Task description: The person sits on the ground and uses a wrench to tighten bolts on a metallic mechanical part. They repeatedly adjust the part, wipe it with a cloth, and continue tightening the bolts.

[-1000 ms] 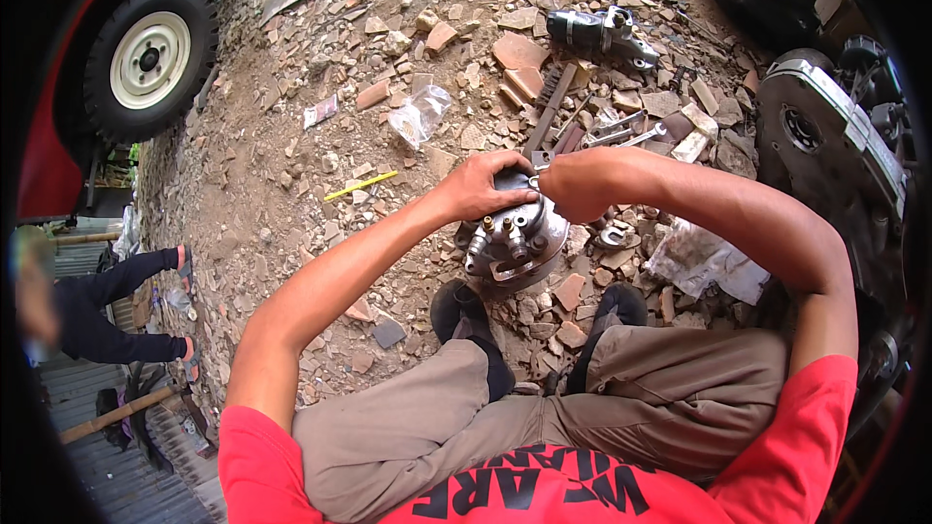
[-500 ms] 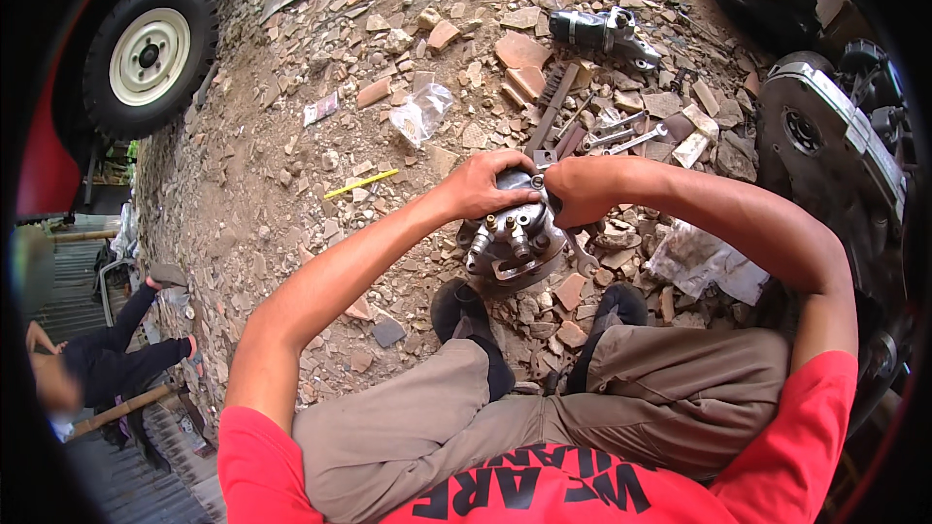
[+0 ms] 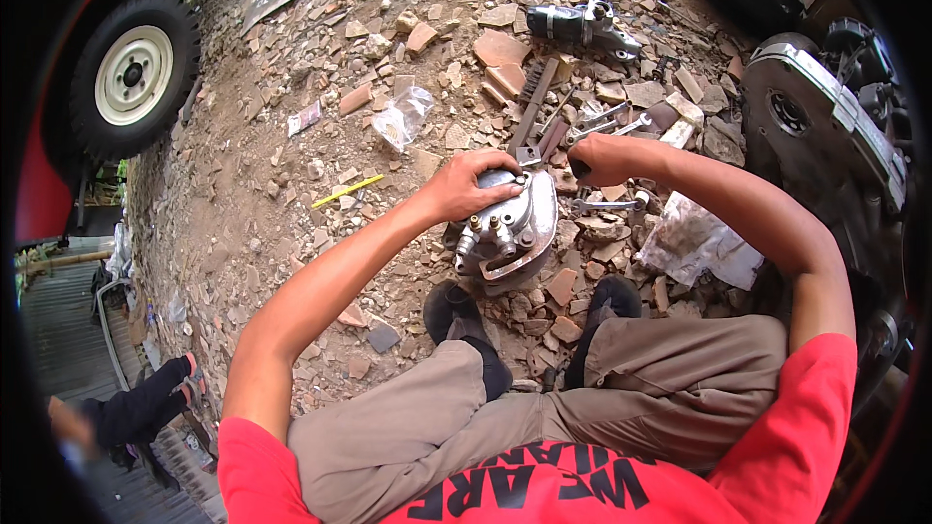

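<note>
Probably the weak point is the footing: the metal housing (image 3: 515, 223) rests on uneven rubble just ahead of the person's dark shoes (image 3: 451, 312), and only one of the hands is on it, so a hard sideways push could rock or skid it. The left hand (image 3: 471, 184) holds its domed top, thumb and fingers spread around it; the right hand (image 3: 602, 160) is apart from it, to its right, fingers curled, and whether anything sits inside that curl cannot be told. The brass-tipped fittings (image 3: 498, 225) stand up near the left thumb, so a slip could scrape skin or bend one. Grit from the ground could get into any opening, and a small fastener, if dropped, could vanish between the stones. A wrench (image 3: 607, 205) lies loose just right of the housing, easy to kick or lose among the shards. The surface is bare dirt (image 3: 243, 194) strewn with broken tile (image 3: 502, 49), a wire brush (image 3: 536, 102), a black-and-silver cylindrical unit (image 3: 582, 27), a clear plastic bag (image 3: 403, 116) and a yellow strip (image 3: 348, 191). A large engine (image 3: 791, 107) stands at the right; at the left are a vehicle wheel (image 3: 134, 85), corrugated sheeting (image 3: 68, 315) and another person's dark-trousered legs (image 3: 146, 417).
</note>
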A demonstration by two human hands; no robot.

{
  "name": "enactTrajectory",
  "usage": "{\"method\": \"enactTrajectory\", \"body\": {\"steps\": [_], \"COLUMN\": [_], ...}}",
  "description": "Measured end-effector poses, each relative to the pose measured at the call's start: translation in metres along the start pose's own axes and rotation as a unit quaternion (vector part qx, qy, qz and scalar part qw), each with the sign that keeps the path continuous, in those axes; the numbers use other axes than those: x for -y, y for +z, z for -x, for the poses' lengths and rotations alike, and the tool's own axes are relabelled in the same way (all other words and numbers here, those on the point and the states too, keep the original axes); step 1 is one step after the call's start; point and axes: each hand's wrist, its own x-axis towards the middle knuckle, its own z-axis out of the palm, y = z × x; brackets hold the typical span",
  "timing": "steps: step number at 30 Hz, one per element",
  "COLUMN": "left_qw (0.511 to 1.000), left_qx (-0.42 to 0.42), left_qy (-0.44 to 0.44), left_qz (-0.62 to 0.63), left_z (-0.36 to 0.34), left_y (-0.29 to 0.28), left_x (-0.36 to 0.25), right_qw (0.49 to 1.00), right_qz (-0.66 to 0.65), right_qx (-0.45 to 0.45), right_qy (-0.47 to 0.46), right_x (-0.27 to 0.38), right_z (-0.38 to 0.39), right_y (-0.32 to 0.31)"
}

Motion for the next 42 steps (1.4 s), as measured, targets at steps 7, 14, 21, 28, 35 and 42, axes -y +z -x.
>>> {"method": "enactTrajectory", "body": {"steps": [7, 14, 21, 28, 35, 42], "left_qw": [1.0, 1.0, 0.999, 1.0, 1.0, 1.0], "left_qx": [0.015, 0.007, -0.019, -0.001, -0.001, -0.014], "left_qy": [-0.023, 0.011, 0.028, 0.005, 0.008, -0.008], "left_qz": [0.009, -0.007, 0.008, -0.005, -0.002, -0.002], "left_z": [-0.004, -0.002, -0.001, 0.0, -0.003, -0.002], "left_y": [-0.002, -0.003, 0.0, -0.001, 0.0, 0.002], "left_x": [-0.011, -0.007, 0.011, -0.001, -0.001, 0.002], "right_qw": [0.992, 0.981, 0.98, 0.91, 0.732, 0.693], "right_qz": [0.1, 0.195, 0.189, -0.34, -0.628, -0.681], "right_qx": [0.061, 0.009, 0.065, -0.176, -0.219, -0.203], "right_qy": [0.035, 0.002, -0.015, 0.159, 0.144, 0.12], "right_x": [-0.031, -0.038, -0.039, -0.024, 0.05, 0.057], "right_z": [0.03, 0.022, 0.017, 0.011, -0.006, -0.023], "right_y": [0.077, 0.1, 0.055, -0.02, -0.015, 0.001]}}
